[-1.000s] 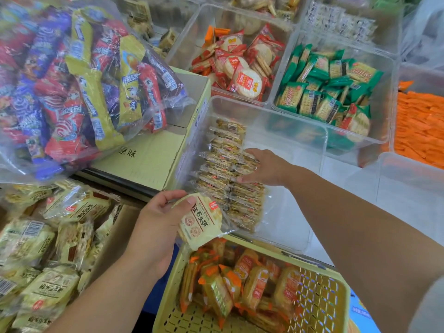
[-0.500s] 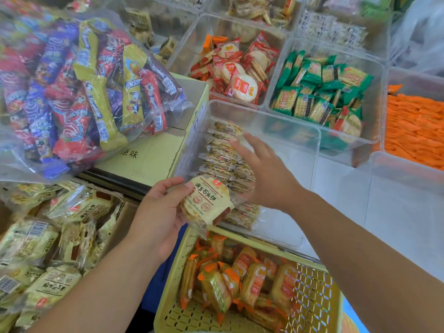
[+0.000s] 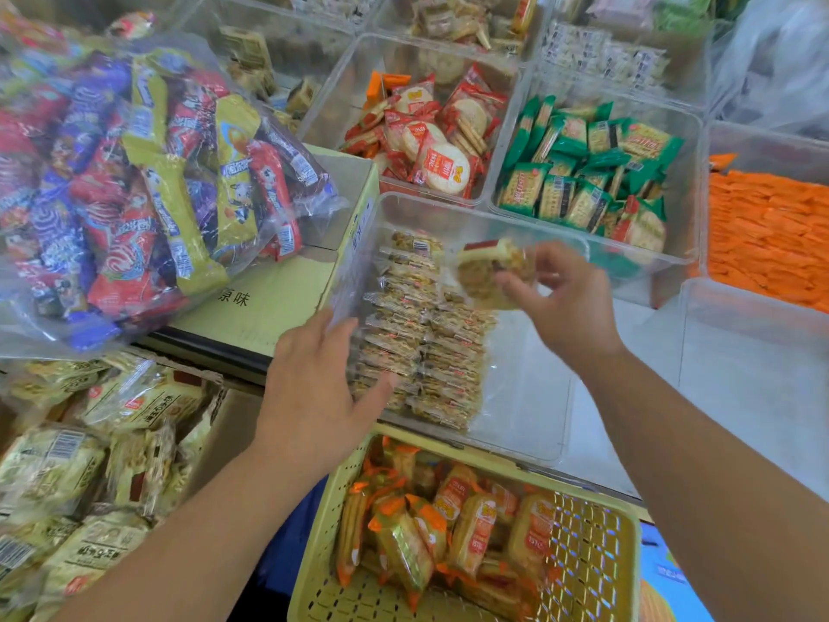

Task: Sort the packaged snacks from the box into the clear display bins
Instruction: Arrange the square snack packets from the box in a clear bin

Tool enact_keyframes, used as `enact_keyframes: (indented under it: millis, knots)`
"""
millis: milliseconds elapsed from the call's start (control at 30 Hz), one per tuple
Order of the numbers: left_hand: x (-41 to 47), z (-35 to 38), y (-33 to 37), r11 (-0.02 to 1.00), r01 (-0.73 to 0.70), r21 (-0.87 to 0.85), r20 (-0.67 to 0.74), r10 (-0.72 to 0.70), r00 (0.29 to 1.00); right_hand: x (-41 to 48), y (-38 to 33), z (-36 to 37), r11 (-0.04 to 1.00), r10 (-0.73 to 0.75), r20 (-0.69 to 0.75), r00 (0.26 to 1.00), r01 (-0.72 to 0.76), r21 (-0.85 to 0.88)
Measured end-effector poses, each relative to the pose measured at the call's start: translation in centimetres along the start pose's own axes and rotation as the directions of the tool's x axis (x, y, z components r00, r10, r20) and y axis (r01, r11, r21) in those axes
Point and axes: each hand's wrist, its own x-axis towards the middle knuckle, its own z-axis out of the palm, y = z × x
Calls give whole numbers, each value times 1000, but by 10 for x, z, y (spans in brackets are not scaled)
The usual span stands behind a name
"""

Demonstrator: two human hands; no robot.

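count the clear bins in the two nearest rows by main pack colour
clear plastic bin of red-and-white packs: 1
clear plastic bin of mostly green packs: 1
clear plastic bin of orange packs: 1
clear plastic bin of tan packs: 1
clear plastic bin with no packs showing: 1
total: 5

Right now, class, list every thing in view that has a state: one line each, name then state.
clear bin: partly filled, two rows of packs on its left side
snack pack: in the air above the clear bin, blurred
right hand: pinches the snack pack
left hand: open, holds nothing, at the clear bin's left wall
box: open, packs inside
yellow basket: partly filled with orange packs
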Motion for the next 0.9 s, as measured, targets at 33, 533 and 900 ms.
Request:
enact_keyframes:
  millis: [33, 533, 900]
  knots:
    - [-2, 4, 1, 992, -28, 121, 16, 26, 1000, 13, 4, -1, 996, 2, -32, 999, -5, -88]
    - [2, 18, -25, 909, -137, 394, 178, 71, 981, 76, 52, 72, 896, 398, 482, 780, -218, -387]
    - [1, 27, -30, 929, -145, 339, 143, 102, 984, 62, 67, 89, 912, 390, 502, 772, -250, -324]
